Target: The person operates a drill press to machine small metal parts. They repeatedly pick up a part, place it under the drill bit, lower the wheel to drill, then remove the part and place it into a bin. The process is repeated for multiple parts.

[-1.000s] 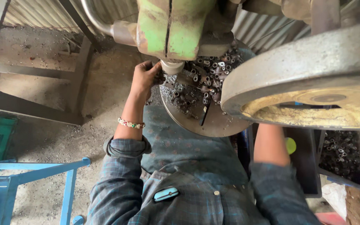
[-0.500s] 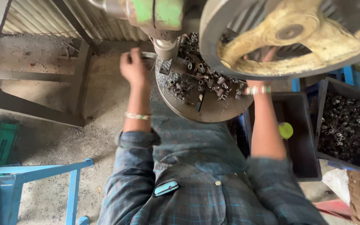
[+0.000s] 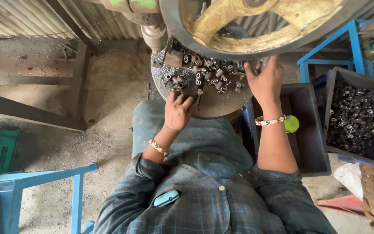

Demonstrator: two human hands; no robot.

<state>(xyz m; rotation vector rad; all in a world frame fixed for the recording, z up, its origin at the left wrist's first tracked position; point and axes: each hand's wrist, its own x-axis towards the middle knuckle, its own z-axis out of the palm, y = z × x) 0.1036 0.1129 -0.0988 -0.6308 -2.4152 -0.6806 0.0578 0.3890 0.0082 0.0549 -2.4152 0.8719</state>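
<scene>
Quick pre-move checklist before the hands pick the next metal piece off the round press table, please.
1. Left hand on the near edge of the round table, fingers by the loose metal pieces: ok.
2. Right hand at the pile's right side, close under the big flywheel: not ok, tight clearance.
3. Either hand gripping a piece: cannot tell.
4. Both hands out from under the press ram: ok.
5. Grey bin on the right holds pieces, has room: ok.
6. Flywheel turning or stopped: cannot tell.

Left hand (image 3: 177, 112) dropped from beside the spindle to the round plate's (image 3: 221, 104) near edge, right hand (image 3: 265, 80) now on the metal pieces (image 3: 215, 71)
</scene>
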